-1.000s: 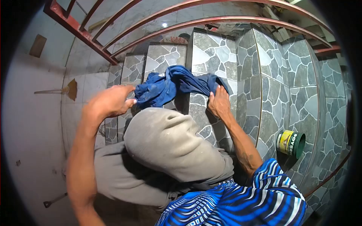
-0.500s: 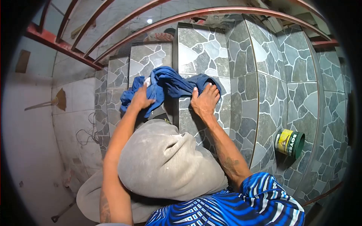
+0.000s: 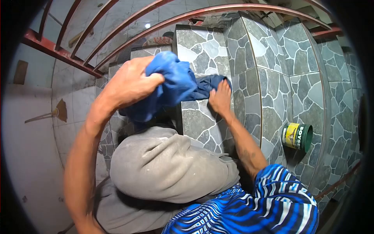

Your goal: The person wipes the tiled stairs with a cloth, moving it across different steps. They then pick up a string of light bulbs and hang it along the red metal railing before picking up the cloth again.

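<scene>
A crumpled blue cloth (image 3: 171, 80) stretches between my two hands over the stone-patterned tile step (image 3: 200, 121). My left hand (image 3: 134, 82) is closed around its brighter end, raised above the step and close to the camera, with folds hanging below the thumb. My right hand (image 3: 222, 95) rests on the darker end, pressing it to the tile near the riser; its fingers bend over the fabric and are partly hidden. My knee in grey trousers (image 3: 156, 167) is just below the cloth.
A red metal railing (image 3: 175, 19) curves across the top. A green paint bucket with a yellow label (image 3: 297, 136) lies on its side on the tiles at right. A broom (image 3: 58, 111) is at the left. More tiled steps rise to the right.
My left hand has lifted its end of the cloth up toward the camera. My right hand has slid a little right across the step with the other end.
</scene>
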`<state>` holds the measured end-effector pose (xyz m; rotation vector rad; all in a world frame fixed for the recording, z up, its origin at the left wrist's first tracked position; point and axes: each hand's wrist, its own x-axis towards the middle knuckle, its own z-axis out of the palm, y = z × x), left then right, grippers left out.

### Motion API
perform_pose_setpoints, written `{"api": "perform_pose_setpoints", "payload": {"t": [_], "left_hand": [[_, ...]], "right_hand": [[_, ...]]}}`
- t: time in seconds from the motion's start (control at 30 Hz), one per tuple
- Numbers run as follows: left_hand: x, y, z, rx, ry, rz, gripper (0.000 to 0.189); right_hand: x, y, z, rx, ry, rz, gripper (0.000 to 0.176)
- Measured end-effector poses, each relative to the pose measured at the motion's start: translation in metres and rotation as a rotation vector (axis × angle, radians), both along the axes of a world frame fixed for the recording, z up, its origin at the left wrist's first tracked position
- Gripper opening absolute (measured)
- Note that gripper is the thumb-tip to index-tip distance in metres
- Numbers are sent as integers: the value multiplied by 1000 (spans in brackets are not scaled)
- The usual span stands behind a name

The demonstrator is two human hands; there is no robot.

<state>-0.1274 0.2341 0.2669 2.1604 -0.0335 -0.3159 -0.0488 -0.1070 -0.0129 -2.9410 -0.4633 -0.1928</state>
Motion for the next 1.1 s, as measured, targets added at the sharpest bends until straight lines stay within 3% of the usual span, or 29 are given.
{"api": "perform_pose_setpoints", "payload": {"t": [0.03,0.17,0.23,0.3,0.37,0.5,0.57,0.7,0.77,0.83,0.9,0.97,1.1], "left_hand": [[-3,-12,6,-64,-44,1,37],[-13,-40,7,185,-215,-101,37],[-27,-46,22,300,-249,-144,37],[-48,-39,26,284,-269,-93,32],[-67,-32,34,232,-263,-7,31],[-95,-36,36,262,-286,88,35],[-99,-35,38,308,-290,80,39],[-106,-20,53,410,-299,120,42],[-113,-5,48,407,-306,160,40],[-112,18,40,430,-320,239,38],[-105,31,31,470,-318,300,37],[-94,30,33,473,-267,331,36],[-89,34,39,522,-164,292,39]], "right_hand": [[20,-2,-7,-10,-60,31,68],[61,3,11,65,-1,62,64],[22,-10,10,199,16,22,64],[-42,-22,20,143,154,-89,70],[-57,-31,16,110,198,-91,72],[3,-4,22,207,90,-51,72],[46,-2,8,125,27,12,67],[44,1,3,145,90,-41,72],[29,27,3,184,46,-197,76],[15,73,81,198,503,-47,73],[12,127,3,120,9,260,69],[8,143,6,132,-97,363,69],[-24,99,18,251,-25,422,70]]}}
